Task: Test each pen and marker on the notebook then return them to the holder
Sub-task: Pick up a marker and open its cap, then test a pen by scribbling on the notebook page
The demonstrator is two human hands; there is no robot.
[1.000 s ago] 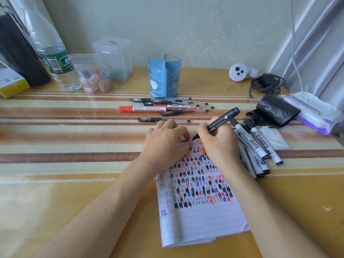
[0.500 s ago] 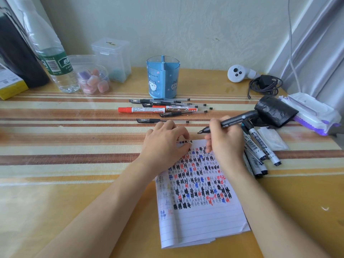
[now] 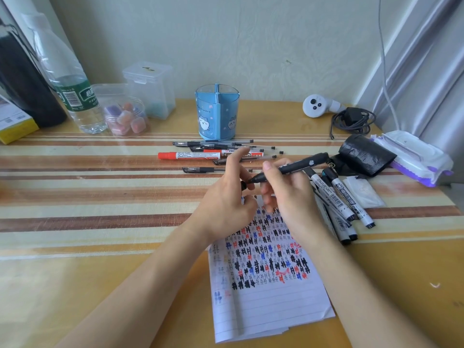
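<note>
**Black plastic marker (image 3: 298, 165) facing small black cap (image 3: 243, 185)**

Right hand (image 3: 291, 197) holds the marker, grip closed round the barrel, above the lined white notebook (image 3: 271, 305). Long axis runs upper right to lower left. The nib points at the cap, which is pinched in the left hand (image 3: 226, 204) just beside it. Judgement: capping follows along that axis. Blue plastic holder (image 3: 216, 116) stands beyond.

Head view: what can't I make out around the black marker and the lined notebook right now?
1. Head view: top rows of the lined paper notebook lie under both hands; marks there are hidden.
2. Head view: the small black cap pinched in the left hand is mostly covered by fingers; whether it touches the black marker held by the right hand is unclear.
3. Head view: print on the white-barrelled markers is too small to read.
</note>
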